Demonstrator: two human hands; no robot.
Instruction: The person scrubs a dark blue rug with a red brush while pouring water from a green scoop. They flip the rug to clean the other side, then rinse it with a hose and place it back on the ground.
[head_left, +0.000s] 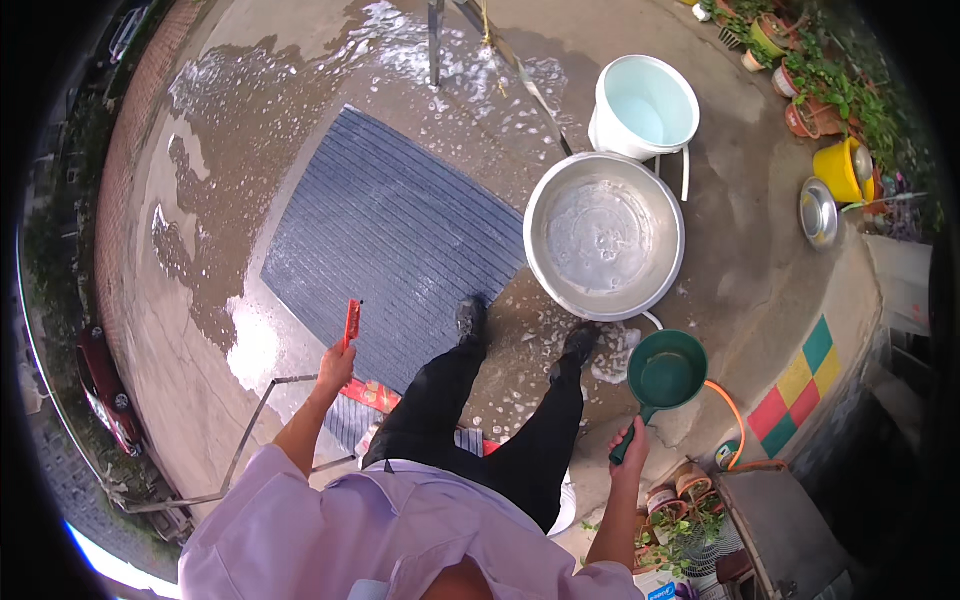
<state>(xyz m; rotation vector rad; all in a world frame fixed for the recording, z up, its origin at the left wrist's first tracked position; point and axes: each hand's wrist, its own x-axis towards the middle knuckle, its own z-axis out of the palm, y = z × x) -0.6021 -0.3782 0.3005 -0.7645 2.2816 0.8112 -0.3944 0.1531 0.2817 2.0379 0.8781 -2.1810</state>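
My left hand grips a red scrubbing brush by its handle, bristle end up, over the lower left edge of a blue-grey ribbed mat. The mat lies wet on the ground, and one of my dark shoes is at its lower right edge. In my right hand is the handle of a dark green plastic dipper; its bowl looks empty. Beyond it stands a wide metal basin with some cloudy, soapy water. Foamy water covers the ground past the mat.
A white bucket with pale inside touches the basin's far side. A metal frame stands over the wet ground. At the right are a yellow bucket, a metal bowl, potted plants and an orange hose. A folding metal frame is at lower left.
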